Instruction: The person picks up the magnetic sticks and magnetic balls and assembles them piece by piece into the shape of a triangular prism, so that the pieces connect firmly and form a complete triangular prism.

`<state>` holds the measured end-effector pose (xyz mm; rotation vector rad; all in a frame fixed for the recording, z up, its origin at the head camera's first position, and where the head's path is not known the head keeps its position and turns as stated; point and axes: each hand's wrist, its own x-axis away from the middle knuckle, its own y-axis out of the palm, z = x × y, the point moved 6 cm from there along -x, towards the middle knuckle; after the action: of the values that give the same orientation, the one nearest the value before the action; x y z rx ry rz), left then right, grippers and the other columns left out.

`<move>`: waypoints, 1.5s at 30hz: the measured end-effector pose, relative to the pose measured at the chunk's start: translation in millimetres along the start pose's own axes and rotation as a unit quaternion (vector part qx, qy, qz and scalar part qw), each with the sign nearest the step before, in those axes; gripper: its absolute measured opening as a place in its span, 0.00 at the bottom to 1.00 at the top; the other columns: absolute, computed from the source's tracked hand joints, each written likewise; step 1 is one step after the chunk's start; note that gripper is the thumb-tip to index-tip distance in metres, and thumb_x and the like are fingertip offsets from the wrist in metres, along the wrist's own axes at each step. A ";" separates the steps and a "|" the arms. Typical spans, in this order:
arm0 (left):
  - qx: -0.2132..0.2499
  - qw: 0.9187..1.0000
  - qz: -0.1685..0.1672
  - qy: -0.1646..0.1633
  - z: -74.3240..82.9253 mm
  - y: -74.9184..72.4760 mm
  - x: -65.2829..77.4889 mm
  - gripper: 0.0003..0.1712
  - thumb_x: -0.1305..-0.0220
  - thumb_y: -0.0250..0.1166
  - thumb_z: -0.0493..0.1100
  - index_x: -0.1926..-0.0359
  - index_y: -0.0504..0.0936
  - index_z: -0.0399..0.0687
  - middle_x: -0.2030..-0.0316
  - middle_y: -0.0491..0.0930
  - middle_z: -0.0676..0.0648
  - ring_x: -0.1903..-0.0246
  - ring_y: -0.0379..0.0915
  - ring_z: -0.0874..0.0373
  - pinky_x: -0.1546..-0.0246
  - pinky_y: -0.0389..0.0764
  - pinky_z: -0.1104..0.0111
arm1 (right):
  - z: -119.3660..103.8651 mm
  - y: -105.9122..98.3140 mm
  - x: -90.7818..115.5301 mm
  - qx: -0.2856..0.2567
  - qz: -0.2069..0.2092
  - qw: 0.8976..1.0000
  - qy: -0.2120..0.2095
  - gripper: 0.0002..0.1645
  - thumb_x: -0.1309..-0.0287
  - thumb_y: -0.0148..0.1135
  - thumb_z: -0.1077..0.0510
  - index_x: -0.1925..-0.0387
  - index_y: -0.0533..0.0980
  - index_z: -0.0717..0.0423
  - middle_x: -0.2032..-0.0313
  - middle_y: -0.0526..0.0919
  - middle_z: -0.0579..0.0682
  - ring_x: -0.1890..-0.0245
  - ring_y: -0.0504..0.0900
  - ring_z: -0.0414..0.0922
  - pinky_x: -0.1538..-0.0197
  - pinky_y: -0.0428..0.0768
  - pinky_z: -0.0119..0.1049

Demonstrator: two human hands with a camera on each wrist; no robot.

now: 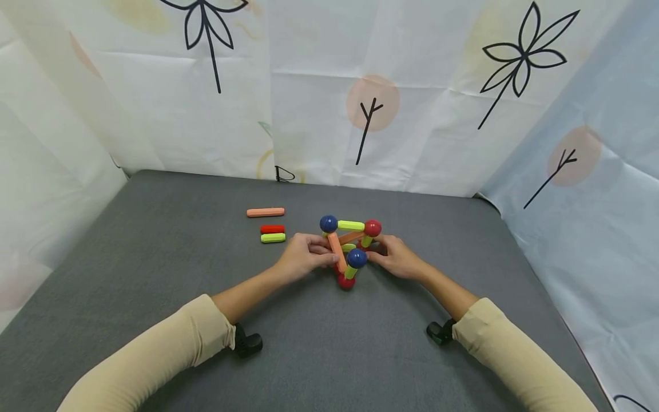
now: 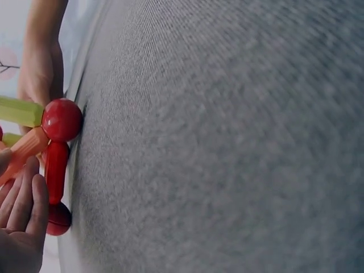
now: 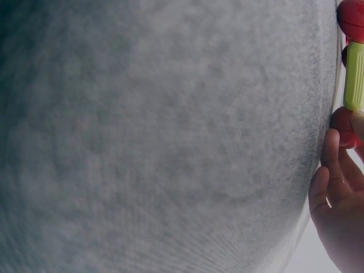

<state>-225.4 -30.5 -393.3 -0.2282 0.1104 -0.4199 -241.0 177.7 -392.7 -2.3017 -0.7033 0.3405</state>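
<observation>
A frame of balls and ribbed sticks, of the magnetic building kind, stands on the grey table top. Its upper part has a dark blue ball, a red ball and a nearer blue ball. A yellow-green stick joins the two far balls. From the left, my left hand pinches an orange stick sloping between the blue balls. On the right side, my right hand grips a low red ball between thumb and fingers. A red stick runs along the base.
Left of the frame lie a loose orange stick, a red stick and a yellow-green stick. A patterned white cloth hangs behind the grey table and along its sides.
</observation>
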 end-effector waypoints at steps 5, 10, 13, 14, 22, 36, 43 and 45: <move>0.002 1.000 -0.016 0.017 2.1 -9.1 3.3 0.15 0.39 0.70 0.35 0.53 0.83 0.31 0.64 0.87 0.41 0.68 0.83 0.57 0.64 0.84 0.65 | 0.8 0.1 0.2 0.009 0.002 1.000 -0.001 0.21 0.32 0.60 0.62 0.40 0.73 0.65 0.48 0.82 0.60 0.50 0.84 0.53 0.47 0.80 0.50; -0.105 0.991 0.015 0.080 7.1 -44.3 6.4 0.14 0.40 0.71 0.34 0.53 0.84 0.35 0.61 0.86 0.45 0.62 0.82 0.56 0.60 0.83 0.64 | 1.0 0.5 -0.2 0.003 -0.002 1.000 -0.005 0.22 0.32 0.60 0.62 0.39 0.73 0.65 0.48 0.82 0.60 0.51 0.84 0.53 0.47 0.81 0.50; -0.165 0.979 0.040 0.111 5.1 -71.7 7.1 0.16 0.42 0.72 0.31 0.52 0.84 0.34 0.58 0.86 0.43 0.58 0.82 0.52 0.57 0.82 0.58 | 1.0 0.4 0.0 0.001 -0.003 1.000 -0.006 0.22 0.31 0.60 0.61 0.39 0.72 0.65 0.47 0.82 0.60 0.50 0.84 0.53 0.48 0.81 0.49; -0.176 0.977 0.046 0.114 3.1 -80.3 7.7 0.17 0.43 0.72 0.31 0.51 0.84 0.34 0.55 0.85 0.42 0.57 0.82 0.51 0.56 0.82 0.56 | 1.3 0.3 0.1 0.001 -0.003 1.000 -0.005 0.22 0.31 0.60 0.61 0.39 0.72 0.65 0.47 0.82 0.60 0.50 0.84 0.53 0.48 0.81 0.49; -0.254 0.964 0.047 0.064 -19.8 -117.3 17.3 0.18 0.45 0.74 0.31 0.52 0.85 0.36 0.52 0.84 0.41 0.59 0.83 0.50 0.57 0.81 0.53 | 0.7 -0.4 0.9 0.005 -0.003 1.000 -0.002 0.23 0.32 0.60 0.61 0.39 0.72 0.65 0.47 0.82 0.60 0.50 0.84 0.53 0.47 0.80 0.50; -0.111 0.993 -0.035 -0.028 -11.8 -79.7 22.1 0.24 0.40 0.70 0.36 0.43 0.79 0.34 0.56 0.85 0.40 0.56 0.83 0.50 0.60 0.83 0.64 | 0.1 -0.5 0.5 -0.002 -0.004 1.000 -0.006 0.22 0.31 0.60 0.62 0.39 0.72 0.66 0.47 0.82 0.61 0.50 0.84 0.54 0.46 0.80 0.51; 0.073 0.990 -0.075 -0.091 8.6 -35.4 23.5 0.26 0.38 0.69 0.38 0.40 0.77 0.33 0.52 0.84 0.40 0.55 0.83 0.53 0.48 0.81 0.58 | -0.3 -0.2 0.1 -0.002 -0.004 1.000 -0.008 0.23 0.31 0.60 0.62 0.39 0.72 0.66 0.46 0.81 0.62 0.48 0.83 0.55 0.45 0.79 0.52; 0.123 0.984 -0.076 -0.106 12.5 -25.0 23.3 0.26 0.38 0.69 0.37 0.40 0.76 0.33 0.52 0.84 0.39 0.55 0.83 0.53 0.46 0.79 0.56 | -0.8 -0.3 0.1 -0.001 -0.004 1.000 -0.009 0.23 0.31 0.60 0.62 0.39 0.72 0.66 0.46 0.81 0.62 0.48 0.83 0.55 0.45 0.79 0.52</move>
<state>-212.1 -60.0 -376.5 -0.0363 -0.1683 -0.5547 -240.6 177.5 -391.9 -2.3002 -0.7215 0.3584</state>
